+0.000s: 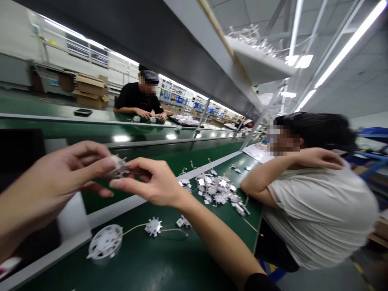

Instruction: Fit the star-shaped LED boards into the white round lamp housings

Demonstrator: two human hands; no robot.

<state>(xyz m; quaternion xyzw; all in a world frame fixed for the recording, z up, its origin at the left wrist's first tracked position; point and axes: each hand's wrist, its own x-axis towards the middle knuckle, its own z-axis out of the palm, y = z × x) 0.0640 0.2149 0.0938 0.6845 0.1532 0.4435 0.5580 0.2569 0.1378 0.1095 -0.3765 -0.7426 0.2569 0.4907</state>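
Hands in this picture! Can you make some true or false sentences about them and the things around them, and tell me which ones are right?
The left hand pinches a small white part. True.
The right hand wears a glove. False: it is bare.
White star-shaped parts lie in a heap on the green workbench. True.
The round white disc sits on the floor. False: it lies on the workbench, wired to a star-shaped piece.
The person in the white shirt rests a hand on their own shoulder. True.

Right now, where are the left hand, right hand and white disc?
Left hand (69,173): head view, on its back.
Right hand (151,182): head view, on its back.
White disc (105,241): head view, on its face.
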